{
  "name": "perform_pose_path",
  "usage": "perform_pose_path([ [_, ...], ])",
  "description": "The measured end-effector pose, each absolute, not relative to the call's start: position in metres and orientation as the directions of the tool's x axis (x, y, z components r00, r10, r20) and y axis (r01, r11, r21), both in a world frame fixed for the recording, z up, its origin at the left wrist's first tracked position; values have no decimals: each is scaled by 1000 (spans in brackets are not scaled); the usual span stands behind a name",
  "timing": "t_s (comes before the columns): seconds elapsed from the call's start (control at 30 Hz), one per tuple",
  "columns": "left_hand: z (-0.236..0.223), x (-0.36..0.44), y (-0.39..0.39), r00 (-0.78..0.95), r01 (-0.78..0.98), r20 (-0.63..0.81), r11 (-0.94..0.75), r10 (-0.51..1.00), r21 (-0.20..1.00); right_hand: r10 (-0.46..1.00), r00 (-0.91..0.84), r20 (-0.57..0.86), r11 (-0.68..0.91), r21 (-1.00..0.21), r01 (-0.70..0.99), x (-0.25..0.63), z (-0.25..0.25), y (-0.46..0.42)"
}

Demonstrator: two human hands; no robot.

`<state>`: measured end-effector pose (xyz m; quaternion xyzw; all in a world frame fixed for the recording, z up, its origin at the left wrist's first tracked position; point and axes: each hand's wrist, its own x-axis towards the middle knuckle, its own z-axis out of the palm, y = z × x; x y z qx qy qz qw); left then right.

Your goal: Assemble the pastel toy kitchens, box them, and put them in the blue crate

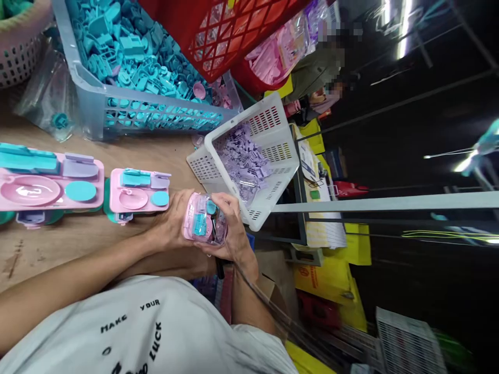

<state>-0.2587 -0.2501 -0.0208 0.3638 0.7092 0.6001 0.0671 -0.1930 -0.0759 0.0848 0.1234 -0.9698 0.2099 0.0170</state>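
Observation:
A small pink toy sink set with turquoise parts and a transparent plastic cover sits between my two hands, over the table's edge. My left hand grips its left side, fingers wrapped round it. On the right side, my right hand closes round the transparent cover, thumb and fingers bent. A similar small pink toy sink set, with a turquoise disc and a lilac part, lies just left of my left hand. Beyond it is a larger pink toy sink set. The undersides of both are partly hidden.
Behind my hands stands a translucent crate of turquoise parts. A tilted white basket holds lilac pieces right beside my right hand. A red basket overhangs the crate. Plastic bags lie at left. Another person is farther back.

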Motion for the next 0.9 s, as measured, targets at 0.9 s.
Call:
perform_pose_path([
  [0.9, -28, -254, -246, -738, 478, 422, -32, 526, 878, -430, -902, -39, 849, -356, -389, -215, 124, -88],
])
